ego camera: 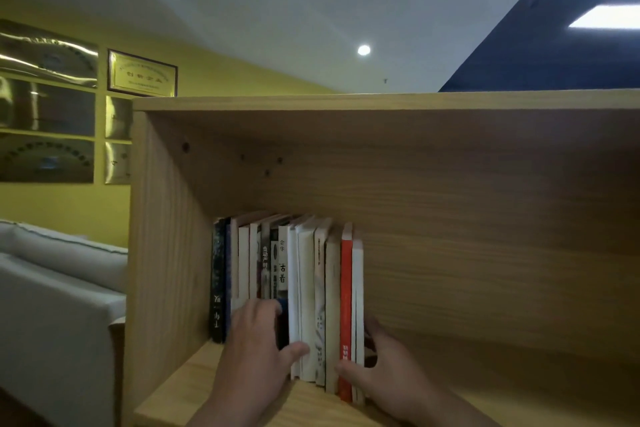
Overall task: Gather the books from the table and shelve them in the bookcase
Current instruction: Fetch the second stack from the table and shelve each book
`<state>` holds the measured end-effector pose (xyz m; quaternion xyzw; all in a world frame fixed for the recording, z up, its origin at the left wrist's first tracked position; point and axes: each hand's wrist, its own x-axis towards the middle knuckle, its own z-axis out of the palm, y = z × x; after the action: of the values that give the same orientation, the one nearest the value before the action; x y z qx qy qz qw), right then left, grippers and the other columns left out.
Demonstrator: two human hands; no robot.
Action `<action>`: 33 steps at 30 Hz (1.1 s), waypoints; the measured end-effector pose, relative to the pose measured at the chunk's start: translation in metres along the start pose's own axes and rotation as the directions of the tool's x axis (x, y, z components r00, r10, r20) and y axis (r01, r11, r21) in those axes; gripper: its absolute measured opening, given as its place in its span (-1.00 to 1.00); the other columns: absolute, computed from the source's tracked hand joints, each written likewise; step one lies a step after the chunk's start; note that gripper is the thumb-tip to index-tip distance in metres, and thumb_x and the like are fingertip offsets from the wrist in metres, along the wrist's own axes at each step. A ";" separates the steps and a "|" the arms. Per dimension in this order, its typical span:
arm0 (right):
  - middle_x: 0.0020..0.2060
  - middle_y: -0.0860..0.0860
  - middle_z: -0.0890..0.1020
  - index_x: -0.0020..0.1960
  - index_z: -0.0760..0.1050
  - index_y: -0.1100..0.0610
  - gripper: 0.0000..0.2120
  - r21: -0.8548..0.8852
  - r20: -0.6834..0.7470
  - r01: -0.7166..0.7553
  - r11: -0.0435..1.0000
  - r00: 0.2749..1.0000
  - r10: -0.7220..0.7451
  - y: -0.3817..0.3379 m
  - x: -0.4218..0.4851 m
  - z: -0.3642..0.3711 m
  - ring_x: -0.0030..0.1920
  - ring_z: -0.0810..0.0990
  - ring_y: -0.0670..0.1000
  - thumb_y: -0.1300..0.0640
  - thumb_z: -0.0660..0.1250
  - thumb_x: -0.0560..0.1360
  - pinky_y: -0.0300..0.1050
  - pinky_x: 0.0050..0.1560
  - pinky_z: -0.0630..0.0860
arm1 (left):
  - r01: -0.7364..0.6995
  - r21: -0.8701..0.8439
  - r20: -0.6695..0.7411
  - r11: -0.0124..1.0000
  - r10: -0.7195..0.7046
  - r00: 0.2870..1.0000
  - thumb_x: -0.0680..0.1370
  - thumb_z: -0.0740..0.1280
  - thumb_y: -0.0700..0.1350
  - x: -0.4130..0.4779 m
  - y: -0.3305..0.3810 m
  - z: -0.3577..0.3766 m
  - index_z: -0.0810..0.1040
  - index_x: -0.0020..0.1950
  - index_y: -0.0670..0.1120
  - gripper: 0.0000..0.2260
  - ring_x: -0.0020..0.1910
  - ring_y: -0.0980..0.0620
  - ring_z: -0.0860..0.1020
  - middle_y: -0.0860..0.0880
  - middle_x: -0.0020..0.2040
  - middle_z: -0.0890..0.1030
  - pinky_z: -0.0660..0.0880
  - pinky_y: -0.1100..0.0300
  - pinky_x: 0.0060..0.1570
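Observation:
A row of several upright books [291, 274] stands in the top compartment of the wooden bookcase [450, 253], near its left wall. The right group, with a red-spined book [345, 288], sticks out further than the books behind. My left hand [256, 350] lies against the spines on the left, its thumb touching a white book's front edge. My right hand [384, 367] holds the right end of the row, thumb on the red spine and fingers round the outer white book [358, 288].
The shelf board [194, 388] runs out to the right of the books. A grey sofa [59, 288] stands left of the bookcase, under framed plaques [142, 73] on a yellow wall.

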<state>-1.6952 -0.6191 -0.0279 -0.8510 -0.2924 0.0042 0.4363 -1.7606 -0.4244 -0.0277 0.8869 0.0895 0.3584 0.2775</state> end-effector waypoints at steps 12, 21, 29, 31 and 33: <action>0.36 -0.21 0.54 0.64 -0.05 -0.19 0.04 0.038 -0.012 -0.065 0.997 0.998 0.065 0.006 0.033 0.006 0.28 0.56 -0.19 -0.27 0.47 0.35 -0.19 0.34 0.51 | -0.452 0.417 0.244 0.789 0.382 0.892 0.25 0.08 0.63 0.031 -0.028 0.014 -0.04 0.63 0.16 0.05 0.48 -0.12 0.23 -0.06 0.65 -0.05 0.06 -0.08 0.40; 0.32 -0.25 0.53 0.52 0.12 -0.38 -0.12 0.162 -0.046 -0.041 0.986 0.998 0.049 0.013 0.043 0.011 0.29 0.57 -0.19 -0.16 0.52 0.34 -0.18 0.28 0.57 | -0.443 0.456 0.132 0.772 0.434 0.891 0.04 0.43 0.52 0.043 -0.030 0.033 -0.01 0.63 0.14 0.27 0.38 -0.17 0.35 -0.07 0.57 0.26 0.39 -0.16 0.22; 0.12 0.05 0.65 0.39 0.47 0.03 -0.35 0.260 0.013 -0.217 0.941 0.975 0.222 0.020 0.029 -0.025 0.10 0.66 0.06 0.22 0.44 0.30 0.08 0.06 0.68 | -0.457 0.411 0.161 0.789 0.431 0.888 0.25 0.28 0.49 0.038 -0.038 0.029 -0.01 0.64 0.11 0.06 0.47 -0.13 0.25 -0.02 0.66 -0.10 0.10 -0.05 0.36; 0.06 0.17 0.61 0.27 0.44 0.10 -0.44 0.431 -0.009 -0.251 0.867 0.959 0.282 0.019 0.025 -0.041 0.04 0.61 0.19 0.33 0.36 0.28 0.14 -0.13 0.66 | -0.466 0.389 0.127 0.795 0.455 0.881 0.35 0.21 0.43 0.037 -0.041 0.028 -0.02 0.64 0.12 -0.05 0.58 -0.05 0.09 0.01 0.66 -0.10 -0.03 0.02 0.42; -0.02 0.24 0.59 0.17 0.44 0.16 -0.40 0.620 -0.047 -0.207 0.757 0.953 0.298 0.022 0.024 -0.061 -0.04 0.59 0.27 0.33 0.27 0.11 0.14 -0.20 0.63 | -0.480 0.348 0.069 0.805 0.489 0.870 0.39 0.23 0.37 0.035 -0.041 0.028 0.00 0.64 0.14 -0.12 0.62 0.07 -0.11 0.06 0.66 -0.08 -0.07 0.08 0.44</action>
<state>-1.6489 -0.6623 -0.0002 -0.6948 -0.1259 0.0961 0.7015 -1.7138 -0.3895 -0.0466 0.9109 -0.0732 0.4059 0.0113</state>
